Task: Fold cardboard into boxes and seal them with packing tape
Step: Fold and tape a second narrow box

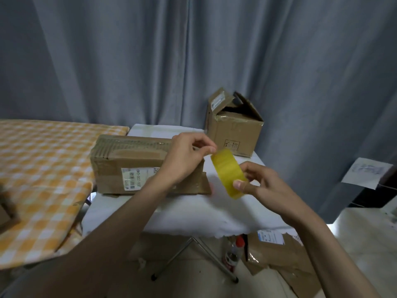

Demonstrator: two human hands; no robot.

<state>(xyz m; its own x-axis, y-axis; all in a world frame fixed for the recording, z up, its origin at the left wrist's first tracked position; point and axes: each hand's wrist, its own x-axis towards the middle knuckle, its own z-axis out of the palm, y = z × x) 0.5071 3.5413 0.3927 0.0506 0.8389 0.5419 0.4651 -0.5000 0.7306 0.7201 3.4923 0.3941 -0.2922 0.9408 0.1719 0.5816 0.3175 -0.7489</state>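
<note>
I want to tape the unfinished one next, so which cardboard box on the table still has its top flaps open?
The upright box at the table's far corner; the long box is closed.

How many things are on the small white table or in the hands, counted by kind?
Cardboard boxes: 2, a long closed box lying flat and an upright box with open flaps
Tape rolls: 1, the yellow tape roll, held by the right hand; the left hand pinches at its top edge
Total: 3
</note>
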